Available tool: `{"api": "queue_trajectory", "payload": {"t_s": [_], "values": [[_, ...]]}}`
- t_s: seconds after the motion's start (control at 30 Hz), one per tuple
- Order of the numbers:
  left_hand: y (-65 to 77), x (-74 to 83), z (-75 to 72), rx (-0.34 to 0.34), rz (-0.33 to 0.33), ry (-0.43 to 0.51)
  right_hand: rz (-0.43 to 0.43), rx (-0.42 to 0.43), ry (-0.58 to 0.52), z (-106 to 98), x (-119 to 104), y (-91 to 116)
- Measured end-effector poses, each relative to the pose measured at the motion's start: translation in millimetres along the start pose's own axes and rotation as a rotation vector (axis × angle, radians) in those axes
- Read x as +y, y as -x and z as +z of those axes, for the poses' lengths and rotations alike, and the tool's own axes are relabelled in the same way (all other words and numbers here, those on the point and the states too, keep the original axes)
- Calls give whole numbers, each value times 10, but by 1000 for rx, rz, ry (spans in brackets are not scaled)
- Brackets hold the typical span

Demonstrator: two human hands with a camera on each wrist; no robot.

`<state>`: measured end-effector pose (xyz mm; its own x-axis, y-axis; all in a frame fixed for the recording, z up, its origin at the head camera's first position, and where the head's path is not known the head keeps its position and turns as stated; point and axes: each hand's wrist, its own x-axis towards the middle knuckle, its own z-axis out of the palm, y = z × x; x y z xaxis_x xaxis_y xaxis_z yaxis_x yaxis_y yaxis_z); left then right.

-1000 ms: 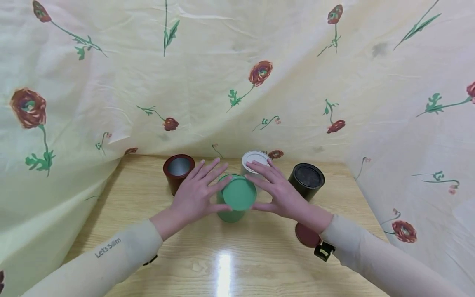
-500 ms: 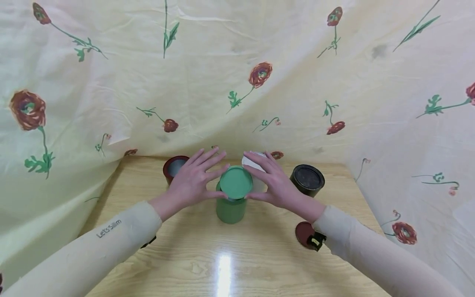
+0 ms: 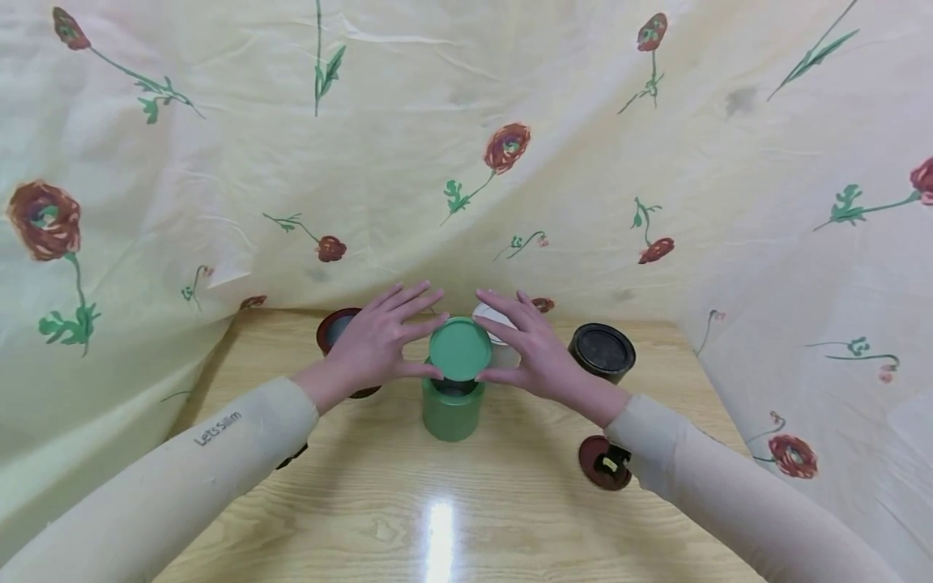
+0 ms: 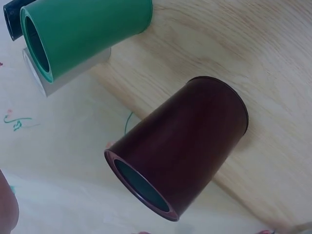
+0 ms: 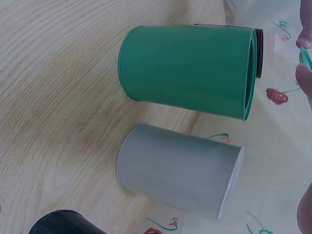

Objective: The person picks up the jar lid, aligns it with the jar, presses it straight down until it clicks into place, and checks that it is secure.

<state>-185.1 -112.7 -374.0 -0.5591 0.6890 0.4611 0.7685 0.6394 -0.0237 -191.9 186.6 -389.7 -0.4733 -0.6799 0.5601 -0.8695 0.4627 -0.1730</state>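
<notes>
Both hands hold a round green lid by its opposite edges, above a green can. My left hand has thumb and index finger at the lid's left side, the other fingers spread. On the right side, thumb and index finger of my right hand grip it the same way. Under the lid, the can stands upright with its dark mouth showing. In the right wrist view, fingertips pinch the lid's edge, apart from the can.
A lidless dark red can stands behind my left hand. A white can is partly hidden by my right hand. To the right stand a lidded black can and, nearer, a flat dark red lid. Flowered cloth hangs behind.
Both hands have risen and moved away from me with the green lid. The lid has come clear of the green can, so its dark mouth now shows.
</notes>
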Motion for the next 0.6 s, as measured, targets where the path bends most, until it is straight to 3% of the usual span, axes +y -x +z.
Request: {"api": "queue_trajectory", "payload": {"t_s": [0.33, 0.6], "values": [[-11, -45, 44, -82, -22, 76, 76, -70, -52, 66, 28, 25], [15, -60, 94, -220, -81, 139, 170, -152, -135, 132, 16, 47]]}}
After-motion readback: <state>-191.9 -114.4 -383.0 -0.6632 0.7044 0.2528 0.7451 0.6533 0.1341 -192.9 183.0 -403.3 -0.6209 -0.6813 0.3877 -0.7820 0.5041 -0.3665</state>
